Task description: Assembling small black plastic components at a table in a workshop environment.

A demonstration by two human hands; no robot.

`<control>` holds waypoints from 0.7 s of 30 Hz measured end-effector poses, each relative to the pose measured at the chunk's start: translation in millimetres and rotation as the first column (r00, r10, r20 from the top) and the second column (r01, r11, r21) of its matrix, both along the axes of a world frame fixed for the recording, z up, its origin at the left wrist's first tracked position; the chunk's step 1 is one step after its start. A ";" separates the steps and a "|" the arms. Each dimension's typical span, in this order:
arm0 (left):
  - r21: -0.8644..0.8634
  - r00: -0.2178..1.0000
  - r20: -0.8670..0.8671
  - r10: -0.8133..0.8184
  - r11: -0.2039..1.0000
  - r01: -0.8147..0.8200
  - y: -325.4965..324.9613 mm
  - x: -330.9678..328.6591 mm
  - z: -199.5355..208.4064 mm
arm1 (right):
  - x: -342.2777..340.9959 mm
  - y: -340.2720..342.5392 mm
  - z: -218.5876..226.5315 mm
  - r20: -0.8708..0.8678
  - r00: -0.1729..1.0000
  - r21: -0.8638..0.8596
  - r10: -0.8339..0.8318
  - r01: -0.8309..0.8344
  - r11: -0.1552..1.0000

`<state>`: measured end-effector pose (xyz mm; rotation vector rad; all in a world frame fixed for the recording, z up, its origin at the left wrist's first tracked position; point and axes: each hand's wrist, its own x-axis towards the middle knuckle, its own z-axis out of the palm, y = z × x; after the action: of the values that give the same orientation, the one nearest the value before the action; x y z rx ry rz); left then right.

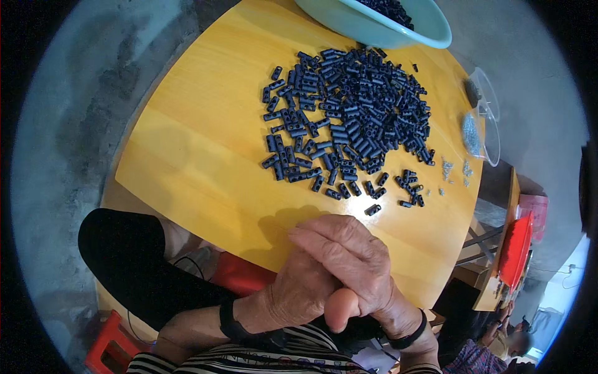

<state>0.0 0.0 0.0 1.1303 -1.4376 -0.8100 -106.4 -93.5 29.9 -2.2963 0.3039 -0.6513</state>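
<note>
Over the near edge of the yellow table my two hands are pressed together. My right hand [355,258] lies across the top of my left hand [302,283], its fingers bent over and wrapped round it. The left hand's fingers are hidden beneath, so whether anything lies between the palms does not show. One thumb points back toward me below the hands. Just beyond them, a single black tubular piece with round holes [373,210] lies on the table. A large heap of the same black pieces [355,112] spreads farther out, with a small cluster [411,187] at its near right.
A pale green basin [430,34] holding black pieces stands at the far edge. Clear plastic tubs [489,128] with small metal parts stand at the right, near scattered screw-like bits [447,168]. A red stool [112,343] is lower left. People sit at lower right, near a red tray [517,249].
</note>
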 end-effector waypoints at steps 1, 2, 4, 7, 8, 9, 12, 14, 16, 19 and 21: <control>-0.033 1.000 0.002 -0.009 0.999 0.009 0.4 -2.0 -1.5 | -2.4 0.5 -0.2 0.004 1.000 0.010 -0.001 0.001 1.000; -0.067 1.000 0.004 -0.017 0.998 0.017 1.1 -3.9 -2.2 | -4.6 0.9 0.4 0.009 1.000 0.021 -0.003 0.003 1.000; -0.068 0.999 0.032 -0.025 0.997 0.027 -1.4 2.9 -3.4 | 0.8 -3.5 2.2 -0.001 1.000 0.018 0.006 -0.006 1.000; -0.085 0.997 -0.057 -0.057 0.995 0.052 -1.7 -3.8 -20.9 | 3.7 -5.9 5.0 -0.030 0.999 0.031 0.020 -0.019 0.999; -0.114 0.984 -0.159 -0.082 0.991 0.064 -2.3 -6.5 -27.0 | 5.0 -5.9 5.5 -0.039 0.999 0.034 0.026 -0.024 0.999; -0.128 0.983 -0.159 -0.089 0.989 0.069 -3.8 -5.1 -20.2 | 4.2 -5.3 5.3 -0.041 0.999 0.019 0.020 -0.019 1.000; 0.006 0.994 -0.105 -0.017 1.000 0.017 -3.2 1.7 0.4 | 2.0 -0.7 1.7 -0.022 0.999 0.045 -0.035 0.036 0.998; 0.015 0.998 -0.013 0.056 0.998 -0.055 -2.6 0.1 2.0 | 1.5 1.1 2.6 -0.029 0.998 0.045 -0.063 0.064 0.997; 0.010 0.996 -0.054 0.074 0.997 -0.073 -3.7 -3.4 0.6 | 1.9 1.9 1.2 -0.014 0.997 0.040 -0.075 0.075 0.996; 0.023 0.994 -0.036 0.099 0.995 -0.098 -1.0 -5.6 -3.7 | 3.6 3.1 2.5 0.008 0.996 0.060 -0.084 0.084 0.995; 0.029 0.995 0.026 0.099 0.995 -0.099 -0.9 -5.6 -5.3 | 3.2 3.4 3.7 0.019 0.996 0.074 -0.089 0.087 0.993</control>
<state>-5.6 -0.9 -5.3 1.2285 -1.3821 -0.7525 -103.2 -90.0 33.7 -2.2142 0.4140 -0.6978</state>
